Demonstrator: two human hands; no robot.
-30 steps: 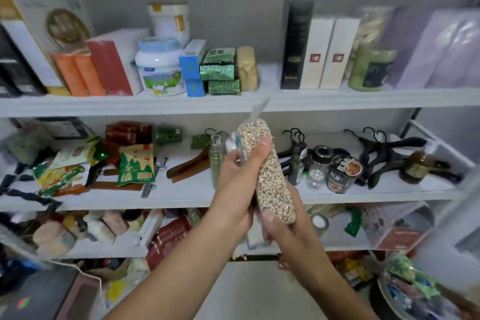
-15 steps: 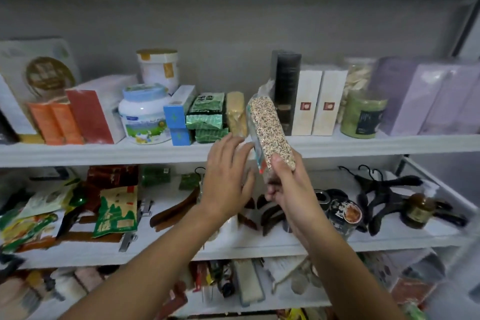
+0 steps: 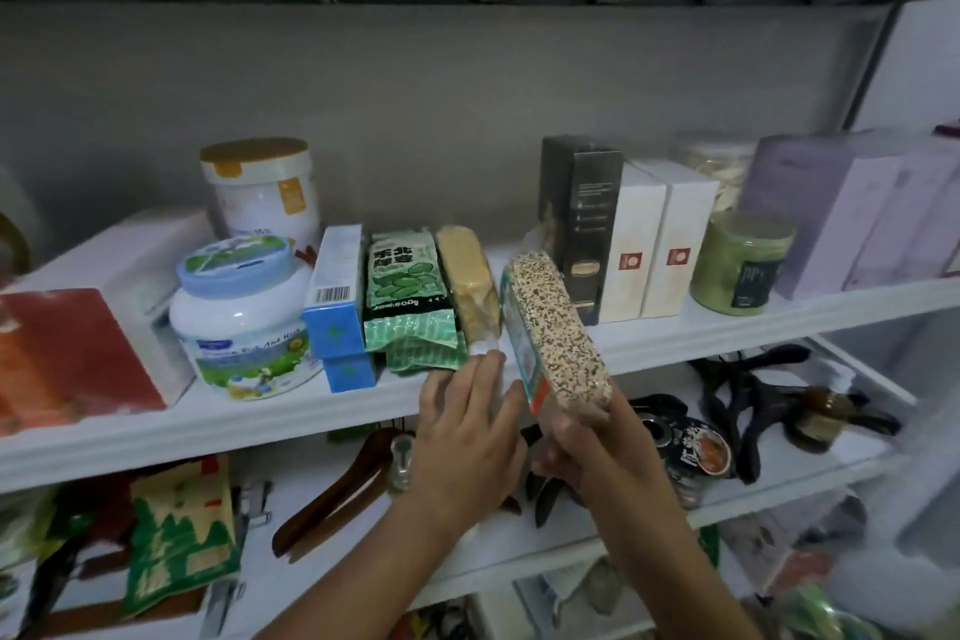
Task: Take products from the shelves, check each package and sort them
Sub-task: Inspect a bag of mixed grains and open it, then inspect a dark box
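My right hand (image 3: 597, 447) grips the lower end of a vacuum-packed brick of mixed grain (image 3: 558, 327), held on edge above the white shelf's front lip (image 3: 311, 411), between a yellow grain brick (image 3: 467, 281) and a black box (image 3: 582, 224). My left hand (image 3: 467, 437) reaches to the shelf edge with fingers extended, its fingertips at the base of the yellow brick and a green bean bag (image 3: 405, 296). Whether the fingertips touch them is unclear.
On the same shelf stand a white milk-powder tub (image 3: 239, 327), a blue box (image 3: 335, 301), two white boxes (image 3: 654, 250), a green jar (image 3: 743, 265) and purple boxes (image 3: 852, 208). The shelf below holds hangers (image 3: 332, 499), jars and packets.
The grain brick has risen from in front of the middle shelf to the upper shelf's gap. My left hand let go of it and now reaches to the shelf edge.
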